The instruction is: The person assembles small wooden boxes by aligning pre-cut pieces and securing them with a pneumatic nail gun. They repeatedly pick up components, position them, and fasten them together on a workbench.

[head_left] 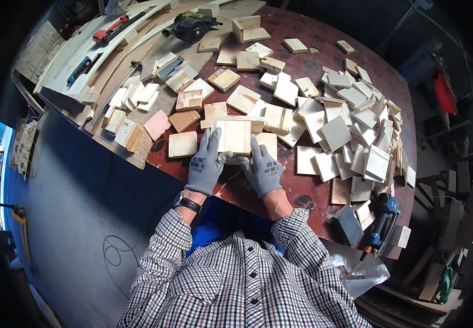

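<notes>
While pale blocks lie loose and heaped across the worn, dark-red tabletop (324, 57), the left hand (206, 167) and right hand (265, 170), both in smooth grey gloves, hold a square wooden board (232, 135) between them at the near edge, fingers along its sides and thumbs at its lower corners. Its face is flat and cream-coloured; just behind it shows a longer plywood strip (239, 117) with a layered edge. To the right, thin square wooden blocks (351, 123) overlap at many angles, some tilted, some flat. Left of the hands, a pinkish block (157, 124) lies near rough-grained offcuts. A blue-and-black nail gun (383, 221) rests at the right corner beside a dark grey block (348, 224). Below that corner sits a crumpled, translucent plastic bag (370, 270), its contents unclear; farther right, a curved red basin (445, 94) stands on edge, its inside hard to make out.
</notes>
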Motion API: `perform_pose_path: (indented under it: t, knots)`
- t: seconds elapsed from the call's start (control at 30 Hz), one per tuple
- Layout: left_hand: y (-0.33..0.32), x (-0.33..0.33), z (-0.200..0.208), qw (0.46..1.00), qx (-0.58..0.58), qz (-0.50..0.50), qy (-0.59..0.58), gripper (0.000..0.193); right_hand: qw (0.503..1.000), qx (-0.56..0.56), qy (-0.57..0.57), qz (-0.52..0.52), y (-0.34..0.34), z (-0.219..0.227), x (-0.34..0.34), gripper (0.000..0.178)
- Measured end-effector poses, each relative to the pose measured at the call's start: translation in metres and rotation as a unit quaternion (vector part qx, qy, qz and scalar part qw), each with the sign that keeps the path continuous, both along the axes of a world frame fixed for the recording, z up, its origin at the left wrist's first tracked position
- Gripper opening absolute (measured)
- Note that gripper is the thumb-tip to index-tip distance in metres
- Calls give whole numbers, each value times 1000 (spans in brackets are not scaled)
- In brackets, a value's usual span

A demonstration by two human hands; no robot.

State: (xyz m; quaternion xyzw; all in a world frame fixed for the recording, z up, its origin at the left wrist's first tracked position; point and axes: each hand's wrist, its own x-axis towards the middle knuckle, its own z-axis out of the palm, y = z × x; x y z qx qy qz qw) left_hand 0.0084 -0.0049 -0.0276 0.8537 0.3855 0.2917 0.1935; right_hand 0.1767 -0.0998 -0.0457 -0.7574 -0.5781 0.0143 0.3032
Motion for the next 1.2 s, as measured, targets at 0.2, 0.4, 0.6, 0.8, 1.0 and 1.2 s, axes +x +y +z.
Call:
perform_pose_path:
  t: [0.2, 0.4, 0.6, 0.8, 1.0, 1.2]
  knots:
    - [9, -7, -8, 999, 34, -24, 30, 98, 1000, -16, -6, 9, 1, -6, 3, 75]
    - [20, -14, 9, 990, -97, -72, -74, 102, 995, -40, 79, 35, 1, 7, 7, 84]
    - [10, -10, 14, 994, -64, -76, -53, 59, 996, -42, 70, 21, 5, 8, 8, 80]
    - [9, -10, 13, 996, -28, -84, -4, 54, 995, -80, 63, 24, 2, 12, 4, 81]
    - [10, -9, 23, 996, -34, -79, 3, 49, 995, -79, 48, 30, 6, 11, 1, 91]
    - [12, 0, 21, 996, -25, -77, 21, 48, 993, -60, 91, 41, -2, 17, 8, 103]
